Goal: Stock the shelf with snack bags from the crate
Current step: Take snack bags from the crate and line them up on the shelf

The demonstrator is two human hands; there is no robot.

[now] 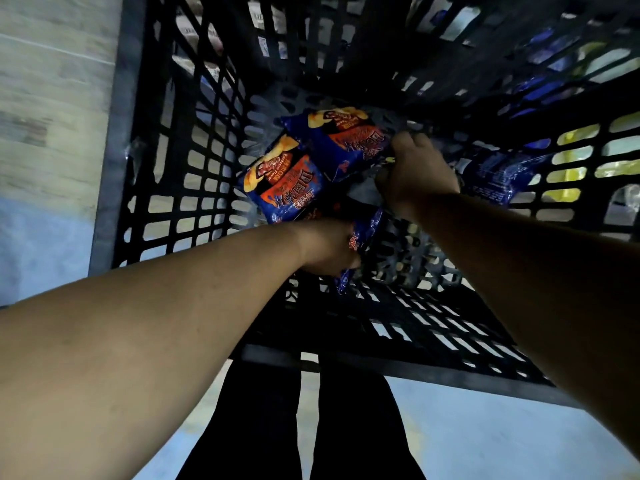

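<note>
Reaching deep into black slatted crate (162, 188), both arms down to the floor of it. Head view only. Left hand (327, 249) curled round a blue snack bag (360, 237) near the crate's near wall, bag edge-on. Right hand (417, 168) gripping edge of second bag (349, 140) at crate centre. Third bag (282, 181) loose, lying flat just beside it, touching. Another blue bag (491, 176) partly hidden behind right wrist. Shelf not in view. Judging progress: crate nearly emptied, only a few bags left on the bottom; these still to be lifted out and shelved.
</note>
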